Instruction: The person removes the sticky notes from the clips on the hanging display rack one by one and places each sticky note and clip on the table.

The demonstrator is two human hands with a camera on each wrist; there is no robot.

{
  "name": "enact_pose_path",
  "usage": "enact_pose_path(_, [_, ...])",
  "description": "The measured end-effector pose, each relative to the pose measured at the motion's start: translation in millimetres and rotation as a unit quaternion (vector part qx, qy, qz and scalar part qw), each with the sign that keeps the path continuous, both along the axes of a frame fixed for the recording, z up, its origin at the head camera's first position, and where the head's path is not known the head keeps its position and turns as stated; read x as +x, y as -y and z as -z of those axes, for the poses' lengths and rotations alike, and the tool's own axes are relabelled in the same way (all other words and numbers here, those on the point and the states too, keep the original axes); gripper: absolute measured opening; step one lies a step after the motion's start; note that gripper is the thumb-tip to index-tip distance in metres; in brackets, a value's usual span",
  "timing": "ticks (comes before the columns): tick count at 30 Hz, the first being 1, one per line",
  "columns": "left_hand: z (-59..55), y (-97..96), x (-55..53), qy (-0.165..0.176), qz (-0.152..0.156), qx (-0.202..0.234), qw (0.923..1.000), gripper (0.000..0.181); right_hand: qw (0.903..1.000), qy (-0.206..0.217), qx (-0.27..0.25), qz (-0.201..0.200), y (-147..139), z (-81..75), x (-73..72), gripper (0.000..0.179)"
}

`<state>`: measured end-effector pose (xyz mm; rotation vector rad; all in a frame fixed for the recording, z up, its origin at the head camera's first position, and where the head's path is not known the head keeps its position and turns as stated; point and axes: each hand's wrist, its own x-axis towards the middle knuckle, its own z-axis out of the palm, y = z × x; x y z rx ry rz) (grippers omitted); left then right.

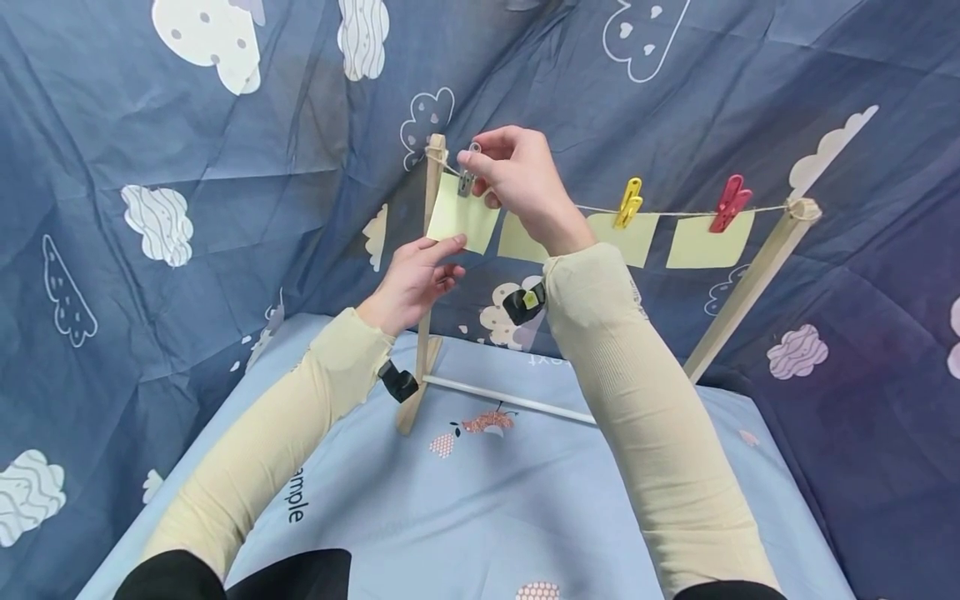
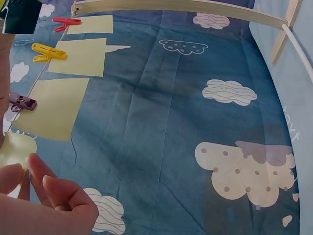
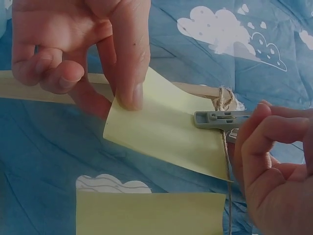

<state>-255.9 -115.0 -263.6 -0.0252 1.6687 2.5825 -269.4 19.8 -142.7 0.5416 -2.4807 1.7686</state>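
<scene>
My left hand (image 1: 417,279) pinches the lower edge of a pale yellow paper note (image 1: 459,218) between thumb and fingers. At the note's top edge, by the string's left end, my right hand (image 1: 525,179) pinches the handles of a grey clothespin (image 3: 208,120). The pin's jaws lie over the note and the string (image 3: 226,161). Farther along the string hang more yellow notes, held by a purple clothespin (image 2: 23,102), a yellow clothespin (image 1: 629,202) and a red clothespin (image 1: 730,203). In the head view my right hand and forearm hide the purple one.
A left wooden post (image 1: 434,179) and a right wooden post (image 1: 753,287) carry the string. Low between them runs a white rod (image 1: 510,398). The stand rests on a light blue printed cloth (image 1: 450,500); dark blue cloud-patterned fabric (image 1: 247,142) hangs behind.
</scene>
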Motion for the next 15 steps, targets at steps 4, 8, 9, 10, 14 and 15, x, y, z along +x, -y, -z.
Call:
enact_pose_path(4, [0.5,0.6,0.0,0.001,0.002,-0.001,1.0,0.017,0.9999,-0.01,0.012,0.004,0.6,0.5,-0.4,0.04])
enact_pose_path(8, [0.4,1.2,-0.1,0.0,-0.001,0.003,1.0,0.015,0.9994,-0.017,0.027,0.011,1.8,0.5,-0.9,0.039])
enact_pose_path(9, [0.3,1.3,0.1,-0.001,-0.002,0.004,1.0,0.015,0.9993,-0.018,0.03,0.013,2.1,0.4,-1.0,0.039])
enact_pose_path(10, [0.2,1.4,0.1,-0.001,-0.002,0.005,1.0,0.014,0.9991,-0.019,0.034,0.015,2.5,0.4,-1.1,0.039])
enact_pose_path(14, [-0.1,1.9,0.3,-0.003,-0.002,0.005,1.0,0.014,0.9984,-0.027,0.045,0.022,3.4,0.5,-1.2,0.037])
enact_pose_path(15, [-0.2,2.0,0.2,-0.003,-0.002,0.005,1.0,0.014,0.9982,-0.029,0.047,0.023,3.5,0.5,-1.1,0.037])
